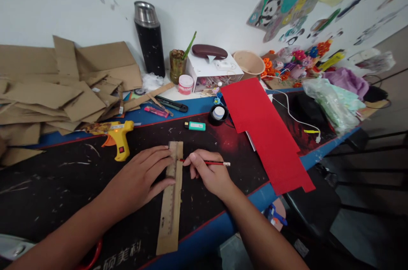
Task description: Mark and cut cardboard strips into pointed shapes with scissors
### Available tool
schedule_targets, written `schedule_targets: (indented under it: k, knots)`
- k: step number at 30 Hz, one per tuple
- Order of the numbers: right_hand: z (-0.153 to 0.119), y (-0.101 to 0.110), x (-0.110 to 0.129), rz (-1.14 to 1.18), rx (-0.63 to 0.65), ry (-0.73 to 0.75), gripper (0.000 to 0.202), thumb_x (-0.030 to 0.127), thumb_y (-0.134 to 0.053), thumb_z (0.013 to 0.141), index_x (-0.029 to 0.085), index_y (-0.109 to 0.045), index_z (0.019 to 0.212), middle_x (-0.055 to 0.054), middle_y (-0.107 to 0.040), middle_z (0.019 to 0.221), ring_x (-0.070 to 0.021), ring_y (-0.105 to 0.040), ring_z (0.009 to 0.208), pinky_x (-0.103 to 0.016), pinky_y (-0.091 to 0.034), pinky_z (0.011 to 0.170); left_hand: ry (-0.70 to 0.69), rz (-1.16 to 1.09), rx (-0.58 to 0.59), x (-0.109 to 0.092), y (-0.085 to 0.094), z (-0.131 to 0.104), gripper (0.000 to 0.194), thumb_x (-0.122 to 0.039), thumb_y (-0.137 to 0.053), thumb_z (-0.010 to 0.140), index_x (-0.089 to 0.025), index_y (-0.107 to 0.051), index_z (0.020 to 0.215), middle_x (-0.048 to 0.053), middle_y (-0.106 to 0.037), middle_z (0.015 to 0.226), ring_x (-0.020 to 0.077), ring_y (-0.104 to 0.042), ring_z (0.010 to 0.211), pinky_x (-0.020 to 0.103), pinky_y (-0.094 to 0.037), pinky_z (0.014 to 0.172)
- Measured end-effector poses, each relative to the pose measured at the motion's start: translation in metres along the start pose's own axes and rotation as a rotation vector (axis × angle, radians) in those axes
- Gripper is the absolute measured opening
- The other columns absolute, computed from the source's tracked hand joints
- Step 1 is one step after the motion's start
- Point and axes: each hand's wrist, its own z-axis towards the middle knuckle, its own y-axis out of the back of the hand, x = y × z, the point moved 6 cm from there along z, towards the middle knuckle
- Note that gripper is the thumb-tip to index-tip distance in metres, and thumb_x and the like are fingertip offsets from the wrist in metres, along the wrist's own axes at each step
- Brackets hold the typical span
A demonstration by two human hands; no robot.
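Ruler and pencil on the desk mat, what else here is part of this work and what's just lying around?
In use:
- left hand pressing the wooden ruler
- right hand holding the red pencil
- cardboard strip under the ruler

Lying about:
- glue gun
- green lighter
- red corrugated sheet
- black flask
- cardboard pile

Left hand (145, 176) flat on wooden ruler (171, 202) over cardboard strip (176, 149); right hand (208, 172) grips red pencil (208, 162), tip at ruler's edge; yellow glue gun (119, 136) at 10 o'clock; red corrugated sheet (264, 129) at 2 o'clock; green lighter (195, 126) at 12
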Motion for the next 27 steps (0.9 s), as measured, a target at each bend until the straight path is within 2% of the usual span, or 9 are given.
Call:
schedule_targets:
  k: [27]
  knots:
    - [-0.0013, 0.0005, -0.0023, -0.031, -0.014, -0.021, 0.051, 0.057, -0.055, 0.115, 0.02, -0.08, 0.09, 0.003, -0.064, 0.061, -0.0127, -0.06, 0.054, -0.025, -0.049, 0.059, 0.033, -0.052, 0.012, 0.0022, -0.0001, 0.0005, 0.039, -0.046, -0.068, 0.107, -0.019, -0.074, 0.135, 0.016, -0.078, 0.134, 0.0356, -0.07, 0.133, 0.056, -0.059, 0.113]
